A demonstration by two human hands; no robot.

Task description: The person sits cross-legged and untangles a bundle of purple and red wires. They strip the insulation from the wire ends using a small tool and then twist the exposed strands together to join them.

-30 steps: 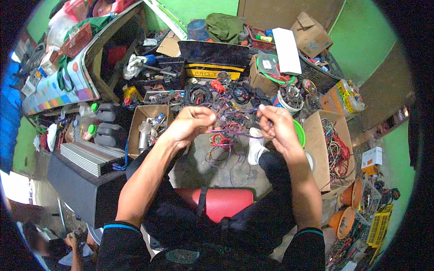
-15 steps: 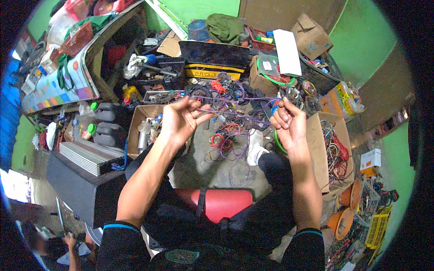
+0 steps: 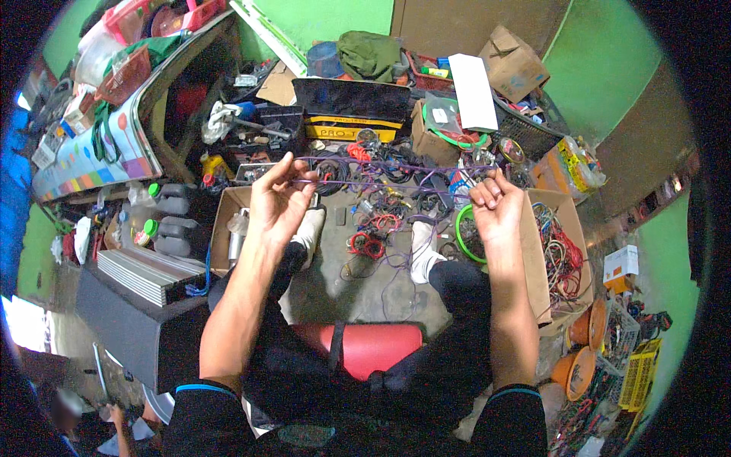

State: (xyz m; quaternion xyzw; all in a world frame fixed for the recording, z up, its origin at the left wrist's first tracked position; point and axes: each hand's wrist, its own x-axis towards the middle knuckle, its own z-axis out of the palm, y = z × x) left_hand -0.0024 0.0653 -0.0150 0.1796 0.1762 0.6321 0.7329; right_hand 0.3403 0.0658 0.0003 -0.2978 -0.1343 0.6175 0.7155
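A thin purple wire (image 3: 449, 167) runs in two or more strands between my raised hands, pulled nearly level. At its left end my left hand (image 3: 280, 202) has its fingers curled round the strands, palm turned inward. My right hand (image 3: 499, 206) pinches the other end, fingers folded. Loose purple strands hang below and trail to the floor between my feet. Beneath them lie a coil of red wire (image 3: 365, 245) and several small tangled parts. Beside my right hand a ring with a bright green rim (image 3: 466, 234) is partly hidden by my hand and wrist.
Cardboard boxes flank my legs, the right box (image 3: 539, 266) full of coloured wires. A black speaker-like box (image 3: 122, 327) carries a ribbed metal amplifier-like case (image 3: 148, 274) at the left. A yellow-and-black toolbox (image 3: 354, 128) stands ahead. Another person's arm (image 3: 119, 430) shows at lower left.
My hands have moved farther apart, the left one leftward and the right one slightly rightward. The purple strands between them now span a wider gap.
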